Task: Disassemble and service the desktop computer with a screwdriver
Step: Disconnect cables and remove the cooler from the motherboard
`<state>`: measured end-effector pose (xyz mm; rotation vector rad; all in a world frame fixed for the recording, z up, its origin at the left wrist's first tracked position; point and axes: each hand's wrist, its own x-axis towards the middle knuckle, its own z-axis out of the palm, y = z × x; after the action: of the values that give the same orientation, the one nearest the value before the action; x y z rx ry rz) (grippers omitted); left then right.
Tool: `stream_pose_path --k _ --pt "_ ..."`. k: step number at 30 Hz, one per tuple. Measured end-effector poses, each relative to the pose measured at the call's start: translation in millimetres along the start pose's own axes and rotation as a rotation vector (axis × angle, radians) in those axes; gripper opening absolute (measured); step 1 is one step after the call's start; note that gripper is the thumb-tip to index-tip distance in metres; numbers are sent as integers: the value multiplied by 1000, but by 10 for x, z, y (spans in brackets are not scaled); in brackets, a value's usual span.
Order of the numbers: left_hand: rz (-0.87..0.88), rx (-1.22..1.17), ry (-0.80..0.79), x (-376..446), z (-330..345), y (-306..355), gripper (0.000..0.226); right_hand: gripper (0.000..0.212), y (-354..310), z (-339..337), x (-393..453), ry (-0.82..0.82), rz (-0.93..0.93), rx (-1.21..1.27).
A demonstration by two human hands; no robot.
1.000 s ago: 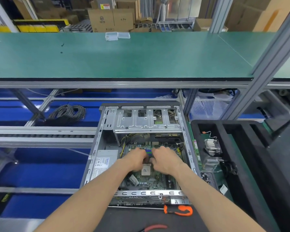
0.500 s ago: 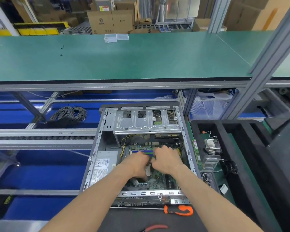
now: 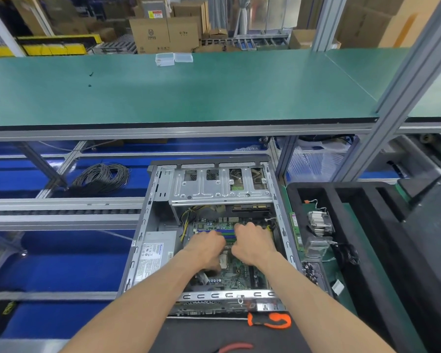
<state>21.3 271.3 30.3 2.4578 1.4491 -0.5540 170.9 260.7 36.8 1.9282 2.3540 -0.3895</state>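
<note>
With the case (image 3: 148,240) open on the counter, both hands work at the memory slots (image 3: 227,232): left hand (image 3: 206,247) and right hand (image 3: 252,242) curled; grasp cannot be told. Heatsink (image 3: 318,222) lies right of them, screwdriver (image 3: 269,320) idle nearer. Board remains.

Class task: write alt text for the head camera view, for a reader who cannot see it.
Both hands, left hand and right hand, reach into an open desktop computer case and work at the memory slots on the motherboard. An orange-handled screwdriver lies unused in front of the case, and removed parts sit in a black foam tray to the right.
</note>
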Motion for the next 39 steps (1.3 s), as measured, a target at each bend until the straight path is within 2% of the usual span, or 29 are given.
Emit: stream_pose_path --k 15,17,21,24,27,30,33,36,39 --pt "-15 -5 3 -18 -44 1 42 23 -13 -14 -32 -31 -3 -1" --pt "-5 -11 5 -34 -67 -1 44 19 -17 -28 -44 -41 2 17" --pt "8 -22 19 -90 -203 -33 45 16 -18 -72 -51 -58 56 98" --pt "36 -71 42 -149 -378 -127 46 33 13 -114 -39 -39 90 297" --pt "70 -235 77 -222 -552 -267 42 43 30 -168 -68 13 8 550" --pt "36 -526 103 -271 -684 -375 33 45 18 -252 -145 71 -111 728" --pt "-10 -820 76 -289 -807 -411 27 29 26 -353 -205 174 -159 910" --pt "53 -1109 -20 -288 -908 -402 21 11 76 -509 -250 236 -129 1010" --pt "130 -1363 -84 -274 -968 -354 21 4 217 -677 -270 234 -112 1029"
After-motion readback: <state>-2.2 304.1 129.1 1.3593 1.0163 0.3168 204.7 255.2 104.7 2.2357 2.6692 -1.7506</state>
